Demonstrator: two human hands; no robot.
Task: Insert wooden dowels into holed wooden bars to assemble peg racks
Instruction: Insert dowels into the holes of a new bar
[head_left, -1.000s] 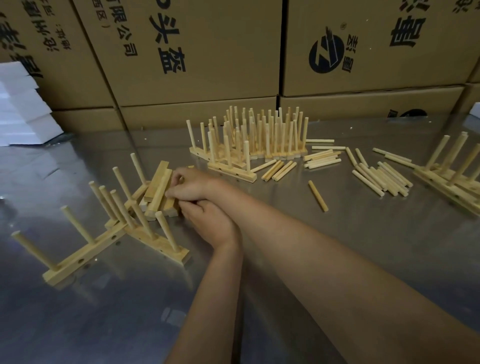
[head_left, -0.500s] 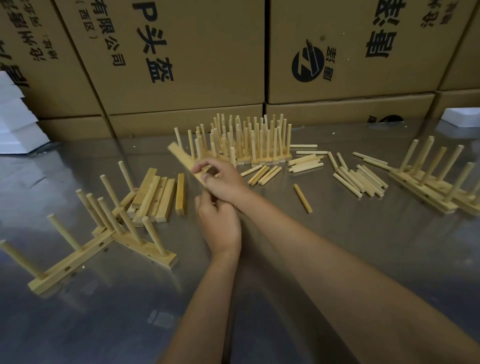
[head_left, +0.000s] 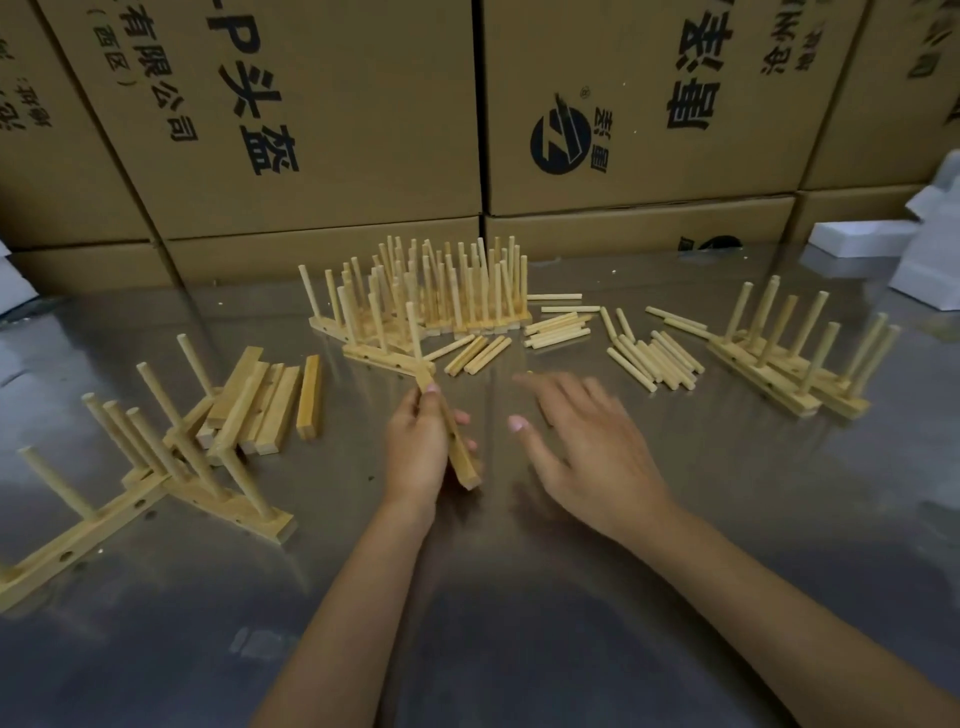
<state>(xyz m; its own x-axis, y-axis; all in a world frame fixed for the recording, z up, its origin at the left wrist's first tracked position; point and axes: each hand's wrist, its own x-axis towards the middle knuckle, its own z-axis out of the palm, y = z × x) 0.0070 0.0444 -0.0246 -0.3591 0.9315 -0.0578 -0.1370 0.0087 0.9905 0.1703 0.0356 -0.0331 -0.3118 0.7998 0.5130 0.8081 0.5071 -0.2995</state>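
Item: wooden bar (head_left: 451, 437), plain, no dowels fitted. Loc: centre of metal table (head_left: 571, 597), held above the surface. Long axis runs near-right to far-left; near end low, by the heel of the palm, far end raised toward the centre racks. Holes not readable from this angle.

Left hand (head_left: 418, 451): fingers curled round the bar's mid length, thumb on the left face, fingertips showing past the right face.

Right hand (head_left: 587, 441): just right of the bar, not touching it; fingers spread apart and straight, holding nothing, partly motion-blurred, pointing far-left.

Loose dowels (head_left: 655, 358): pile far-right of the right hand, lying flat, axes mostly near-right to far-left. Second small group of dowels (head_left: 478, 354) just beyond the bar's far end, further ones lying left-right behind it.

Finished racks, centre (head_left: 441, 296): dense cluster, pegs upright, at far side by the cartons.

Racks, right (head_left: 784, 358): two or three, pegs tilted, near right edge of view.

Racks, left (head_left: 171, 467): several, overlapping, pegs leaning far-left; one long bar runs out to the near-left edge.

Spare bars (head_left: 270, 400): flat stack between left racks and left hand; one bar apart on its right side.

Open room: bare tabletop near side, around both forearms; narrow gap betw. spare bars and left hand.

Cardboard cartons (head_left: 322, 114): wall along far edge. White foam blocks (head_left: 883, 239): far right.
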